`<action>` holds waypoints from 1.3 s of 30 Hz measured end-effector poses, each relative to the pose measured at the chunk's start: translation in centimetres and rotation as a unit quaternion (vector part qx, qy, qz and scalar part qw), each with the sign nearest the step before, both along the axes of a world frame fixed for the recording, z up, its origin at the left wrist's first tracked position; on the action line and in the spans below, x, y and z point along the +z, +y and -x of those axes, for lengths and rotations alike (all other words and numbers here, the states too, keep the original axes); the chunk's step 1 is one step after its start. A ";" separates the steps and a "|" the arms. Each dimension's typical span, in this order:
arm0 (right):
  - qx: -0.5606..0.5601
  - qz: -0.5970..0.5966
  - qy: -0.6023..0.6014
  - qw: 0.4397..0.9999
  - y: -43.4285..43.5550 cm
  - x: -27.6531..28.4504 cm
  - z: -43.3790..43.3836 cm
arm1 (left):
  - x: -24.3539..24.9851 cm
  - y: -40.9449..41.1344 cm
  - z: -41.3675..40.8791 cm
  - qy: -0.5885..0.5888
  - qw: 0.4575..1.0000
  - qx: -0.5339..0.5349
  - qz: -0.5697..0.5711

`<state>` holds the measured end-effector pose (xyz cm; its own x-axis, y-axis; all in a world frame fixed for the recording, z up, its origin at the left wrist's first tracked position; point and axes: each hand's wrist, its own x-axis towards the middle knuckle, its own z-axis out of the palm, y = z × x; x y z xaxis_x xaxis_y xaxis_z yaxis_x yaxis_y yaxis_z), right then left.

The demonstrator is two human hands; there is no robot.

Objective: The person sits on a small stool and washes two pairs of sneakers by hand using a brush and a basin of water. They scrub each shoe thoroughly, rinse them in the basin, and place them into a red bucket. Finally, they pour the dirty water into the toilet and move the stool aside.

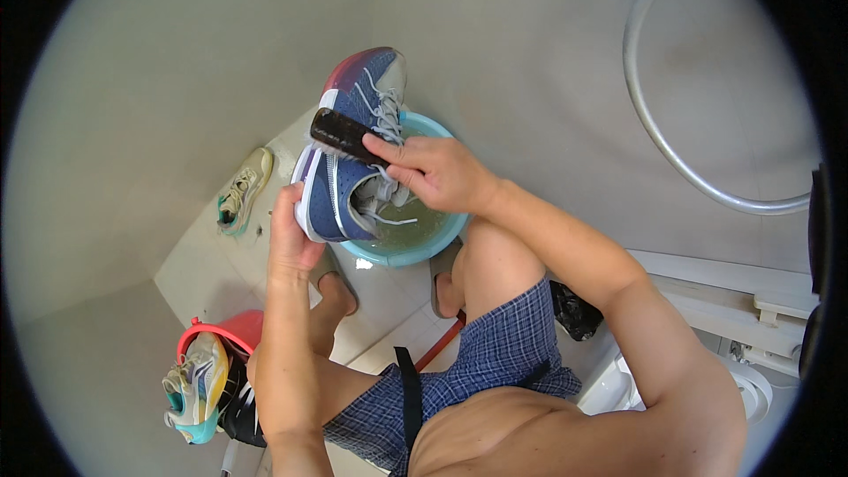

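My left hand (291,232) grips the heel and sole of a blue sneaker (328,195) with a white sole, grey laces and a reddish toe. The shoe is held above a light blue basin (397,257) of cloudy water, its toe pointing up and away from me. In my right hand (437,169) is a dark-handled scrub brush (341,132), its pale bristles against the side of the shoe near the sole. The laces hang loose, one end over the basin.
A cream sneaker (245,189) lies on the tiled floor by the left wall. At lower left stands a red bucket (248,328) beside a white, yellow and turquoise sneaker (199,387) and a black shoe (242,414). A black plastic bag (578,311) and a grey hose (636,79) are on the right.
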<state>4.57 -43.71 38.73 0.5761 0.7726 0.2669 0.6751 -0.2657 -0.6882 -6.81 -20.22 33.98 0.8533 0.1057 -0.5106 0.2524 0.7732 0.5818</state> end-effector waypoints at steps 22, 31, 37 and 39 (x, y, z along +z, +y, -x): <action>-0.246 0.230 0.567 0.751 1.8 -30.6 -4.4 | -29.9 -9.2 0.1 0.105 0.877 -0.206 -0.421; -0.215 0.359 0.552 0.721 2.8 -36.8 -4.7 | -36.7 -10.4 -0.7 0.210 0.918 -0.232 -0.243; -0.261 0.304 0.499 0.768 1.3 -40.4 -3.3 | -35.1 -10.0 -2.7 0.272 0.951 -0.138 0.041; -0.298 0.203 0.571 0.738 -0.2 -39.9 -3.0 | -32.5 -10.0 -3.6 0.198 0.964 -0.165 -0.060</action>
<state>7.61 -43.93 -1.15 0.5158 0.1751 -0.8386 -0.6025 -0.6218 -0.5004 -3.22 -30.24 1.44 0.5916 -0.0585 -0.8041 0.6934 0.5458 0.4705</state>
